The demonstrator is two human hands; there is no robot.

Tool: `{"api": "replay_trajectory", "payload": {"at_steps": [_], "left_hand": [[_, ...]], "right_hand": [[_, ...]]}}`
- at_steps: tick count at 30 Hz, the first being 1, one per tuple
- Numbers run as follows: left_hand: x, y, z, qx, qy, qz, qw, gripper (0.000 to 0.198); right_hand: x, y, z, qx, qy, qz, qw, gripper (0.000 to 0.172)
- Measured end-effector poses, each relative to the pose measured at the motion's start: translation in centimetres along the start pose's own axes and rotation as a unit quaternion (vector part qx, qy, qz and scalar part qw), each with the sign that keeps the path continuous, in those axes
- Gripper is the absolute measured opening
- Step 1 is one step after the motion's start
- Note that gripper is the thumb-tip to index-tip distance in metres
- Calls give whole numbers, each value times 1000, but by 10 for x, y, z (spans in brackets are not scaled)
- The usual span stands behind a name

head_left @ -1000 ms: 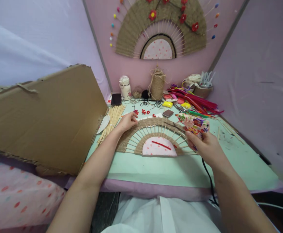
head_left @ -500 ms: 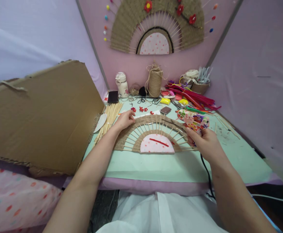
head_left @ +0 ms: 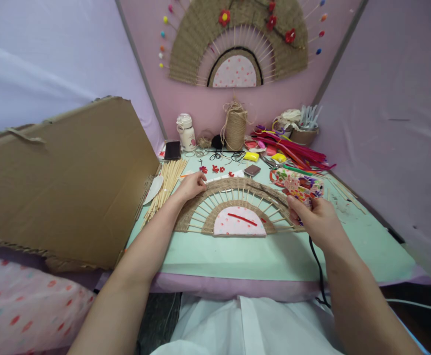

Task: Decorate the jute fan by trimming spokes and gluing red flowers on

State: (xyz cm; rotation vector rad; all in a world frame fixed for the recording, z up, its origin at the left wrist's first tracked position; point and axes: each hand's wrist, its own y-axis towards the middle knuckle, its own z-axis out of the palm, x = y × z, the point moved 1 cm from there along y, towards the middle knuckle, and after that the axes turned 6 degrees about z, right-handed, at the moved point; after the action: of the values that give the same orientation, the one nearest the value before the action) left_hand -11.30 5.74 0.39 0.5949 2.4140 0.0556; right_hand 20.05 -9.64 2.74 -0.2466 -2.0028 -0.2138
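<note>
A: Where's the woven fan [head_left: 238, 203]?

B: Lying on the bench [head_left: 233, 257], with a red strip [head_left: 242, 219] across its dotted panel [head_left: 233, 228].

A: Who's holding what?

B: The left hand [head_left: 193, 186] is at the fan's upper left edge, fingers curled; I can't tell whether they pinch anything. The right hand [head_left: 317, 217] is closed around a flower-patterned corded tool [head_left: 299, 185] by the fan's right end.

A: Which step is this?

B: Steadying the fan with the tool at the ready, I'd judge. The next move calls for a firm left hand and careful aim.

A: Any containers?

B: Back right, a brown pot [head_left: 305, 137] holds translucent sticks [head_left: 310, 117]. The lidded white bottle [head_left: 187, 134] hides its contents.
</note>
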Motion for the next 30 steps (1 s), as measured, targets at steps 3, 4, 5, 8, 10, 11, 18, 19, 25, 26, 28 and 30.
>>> {"api": "replay_trajectory", "payload": {"at_steps": [3,4,5,8,10,11,18,19,25,26,28,30], "left_hand": [[2,0,1,3,-2,1,1000,22],[2,0,2,3,-5,2,1000,22],[2,0,2,4,-8,1,1000,22],[2,0,0,1,-21,1,1000,20],[3,-1,-4,-5,-36,-1,999,19],[4,-2,-7,-9,-46,-2,999,18],[10,-7,-28,-62,-31,10,998,17],[10,-8,-30,-64,-13,12,998,17],[9,-10,-37,-2,57,30,998,23],[11,-11,-38,7,64,28,998,23],[16,-12,-39,21,75,21,997,22],[20,-13,-39,35,78,11,996,19]], "right_hand": [[3,-1,-1,-5,-8,11,1000,41],[4,-1,-1,-7,-14,13,1000,41],[4,-1,-2,-10,-20,13,1000,42],[4,-1,-2,-10,-20,6,1000,42],[3,-1,-3,-10,-14,6,1000,41],[3,-1,-3,-12,-13,7,1000,42],[-2,1,-4,-12,-8,18,1000,43],[-3,1,-5,-10,-4,20,1000,43],[-8,3,-18,-45,-26,22,998,44],[-10,3,-21,-57,-20,29,998,42],[-17,5,-28,-77,4,45,996,38],[-23,7,-34,-96,10,46,994,37]]}}
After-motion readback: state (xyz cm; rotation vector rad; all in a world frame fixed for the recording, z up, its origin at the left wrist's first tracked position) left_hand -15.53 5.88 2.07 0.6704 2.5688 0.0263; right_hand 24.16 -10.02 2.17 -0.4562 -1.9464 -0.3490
